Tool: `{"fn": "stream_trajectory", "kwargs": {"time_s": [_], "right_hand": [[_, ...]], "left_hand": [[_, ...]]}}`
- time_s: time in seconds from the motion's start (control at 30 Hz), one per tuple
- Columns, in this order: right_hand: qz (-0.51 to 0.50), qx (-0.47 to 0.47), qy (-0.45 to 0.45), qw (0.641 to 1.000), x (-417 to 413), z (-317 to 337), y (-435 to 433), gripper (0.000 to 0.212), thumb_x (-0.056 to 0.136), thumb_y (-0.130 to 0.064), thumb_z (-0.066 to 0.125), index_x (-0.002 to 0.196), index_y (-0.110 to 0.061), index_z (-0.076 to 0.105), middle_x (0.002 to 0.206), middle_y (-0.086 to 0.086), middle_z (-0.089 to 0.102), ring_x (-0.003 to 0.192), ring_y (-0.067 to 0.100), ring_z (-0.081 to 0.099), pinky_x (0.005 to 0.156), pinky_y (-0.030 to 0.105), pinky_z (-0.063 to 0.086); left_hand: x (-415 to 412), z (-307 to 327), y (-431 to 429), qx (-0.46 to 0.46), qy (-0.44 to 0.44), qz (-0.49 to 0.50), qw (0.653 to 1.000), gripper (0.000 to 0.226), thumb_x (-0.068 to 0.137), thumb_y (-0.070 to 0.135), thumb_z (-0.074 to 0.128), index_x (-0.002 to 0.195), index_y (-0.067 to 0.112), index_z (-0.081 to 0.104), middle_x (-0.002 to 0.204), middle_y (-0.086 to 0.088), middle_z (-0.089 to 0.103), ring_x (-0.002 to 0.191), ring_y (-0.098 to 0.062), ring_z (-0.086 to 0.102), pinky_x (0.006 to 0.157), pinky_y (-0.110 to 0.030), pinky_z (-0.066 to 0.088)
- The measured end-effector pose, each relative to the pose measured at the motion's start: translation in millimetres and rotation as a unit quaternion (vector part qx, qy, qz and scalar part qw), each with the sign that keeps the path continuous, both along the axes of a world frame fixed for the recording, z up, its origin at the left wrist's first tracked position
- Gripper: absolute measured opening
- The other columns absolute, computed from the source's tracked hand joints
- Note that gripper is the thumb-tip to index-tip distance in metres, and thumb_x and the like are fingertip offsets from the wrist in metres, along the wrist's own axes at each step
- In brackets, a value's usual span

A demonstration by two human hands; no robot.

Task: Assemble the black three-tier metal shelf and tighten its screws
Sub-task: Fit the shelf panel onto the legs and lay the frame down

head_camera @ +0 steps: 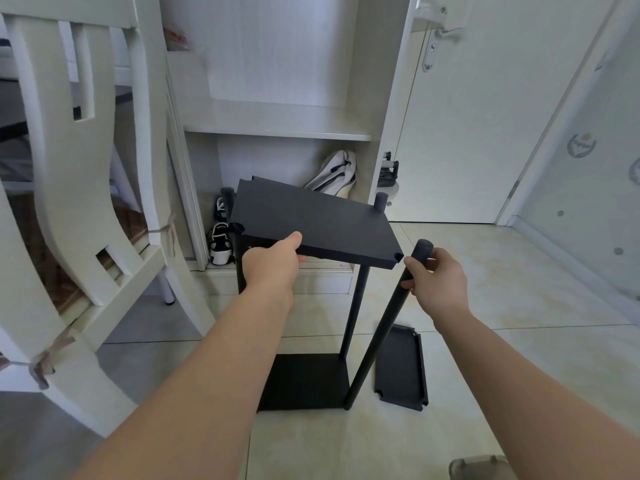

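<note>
A black metal shelf stands on the floor, with a bottom tray [304,382] and upright black poles. My left hand [272,263] grips the near edge of a black shelf tray [311,226], thumb on top; the tray is tilted among the pole tops. My right hand [434,278] grips the near right pole [381,327] close to its top, and that pole leans outward to the right of the tray's notched corner. A far right pole top [381,199] pokes up past the tray. Another pole [356,306] rises beneath it. A third black tray [401,367] lies flat on the floor at right.
A white wooden chair [86,202] stands close on the left. Behind the shelf is an open white cabinet [277,129] holding shoes [220,244] and a bag. A white door [460,126] is at the back right. Pale floor tiles [519,282] spread to the right.
</note>
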State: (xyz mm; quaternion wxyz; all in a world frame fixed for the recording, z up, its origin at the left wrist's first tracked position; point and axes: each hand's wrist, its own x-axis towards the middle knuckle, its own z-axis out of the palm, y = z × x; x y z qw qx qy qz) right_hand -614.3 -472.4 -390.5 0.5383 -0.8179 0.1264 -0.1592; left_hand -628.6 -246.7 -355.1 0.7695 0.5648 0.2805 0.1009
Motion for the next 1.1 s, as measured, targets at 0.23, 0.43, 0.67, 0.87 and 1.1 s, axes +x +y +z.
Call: {"fn": "stream_trajectory", "kwargs": {"time_s": [0.23,0.43,0.67,0.87,1.1], "right_hand": [[0.008,0.021,-0.005,1.0,-9,0,-13,0.015,0.098,-0.025,0.064,0.111,-0.017,0.062,0.109,-0.003,0.065,0.068,0.017,0.074,0.083,0.046,0.061],[0.009,0.02,-0.005,1.0,-11,0,-15,0.012,0.098,-0.023,0.064,0.107,-0.015,0.061,0.1,0.002,0.067,0.066,0.014,0.074,0.075,0.039,0.063],[-0.001,0.015,-0.01,1.0,-11,-2,-23,0.01,0.099,-0.022,0.063,0.106,-0.015,0.062,0.097,-0.001,0.066,0.066,0.016,0.074,0.081,0.046,0.062],[-0.005,-0.001,-0.021,1.0,-8,-3,-28,0.01,0.099,-0.021,0.062,0.091,-0.026,0.058,0.096,-0.007,0.064,0.063,0.012,0.073,0.083,0.048,0.061],[-0.001,-0.009,-0.011,1.0,-8,-2,-33,0.003,0.099,-0.02,0.062,0.101,-0.018,0.062,0.099,-0.006,0.065,0.065,0.012,0.073,0.085,0.046,0.06]], "left_hand": [[2,-9,-32,-0.008,0.006,-0.003,1.0,0.029,0.087,0.032,0.072,0.107,0.015,0.061,0.098,-0.001,0.074,0.077,-0.01,0.063,0.056,-0.024,0.036],[3,-17,-49,-0.075,0.065,-0.016,0.995,0.036,0.087,0.033,0.073,0.115,0.016,0.059,0.093,0.0,0.074,0.068,-0.008,0.056,0.053,-0.025,0.037],[20,-21,-38,-0.063,0.106,-0.067,0.99,0.03,0.089,0.036,0.072,0.107,0.015,0.061,0.083,0.0,0.076,0.058,-0.006,0.049,0.051,-0.02,0.038],[35,-26,-23,-0.058,0.106,-0.123,0.985,0.035,0.09,0.034,0.072,0.117,0.015,0.062,0.086,-0.002,0.078,0.052,-0.003,0.056,0.043,-0.016,0.04],[48,-33,-16,-0.072,0.112,-0.163,0.978,0.031,0.091,0.033,0.071,0.115,0.016,0.064,0.082,0.0,0.078,0.053,-0.002,0.06,0.052,-0.017,0.042]]}}
